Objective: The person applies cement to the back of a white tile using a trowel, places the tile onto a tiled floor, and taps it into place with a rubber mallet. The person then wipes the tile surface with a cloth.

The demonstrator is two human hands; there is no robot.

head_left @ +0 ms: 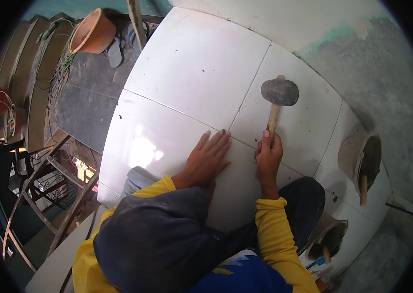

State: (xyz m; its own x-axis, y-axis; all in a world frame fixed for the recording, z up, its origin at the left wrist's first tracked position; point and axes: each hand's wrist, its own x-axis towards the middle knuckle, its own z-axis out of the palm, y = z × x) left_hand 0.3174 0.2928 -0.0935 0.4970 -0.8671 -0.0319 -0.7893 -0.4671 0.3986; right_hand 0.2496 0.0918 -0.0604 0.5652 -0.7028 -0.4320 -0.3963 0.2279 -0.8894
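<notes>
In my right hand [269,156] I grip a rubber mallet [280,93] by its wooden handle, the dark rounded head pointing away from me above the white tiles. My left hand [205,158] lies flat with its fingers stretched out on a glossy white floor tile [167,132], the fingertips at the joint near where several tiles meet. Small dark specks dot the tile surface. My knees, in dark trousers, rest on either side of this tile.
To the right stand two grey buckets [350,156] with wooden handles sticking out. A bare grey wall [382,68] bounds the far right. At left, beyond the tile edge, are an orange basin [96,31], slippers [115,52], steps [40,83], cables and a wooden ladder [52,195].
</notes>
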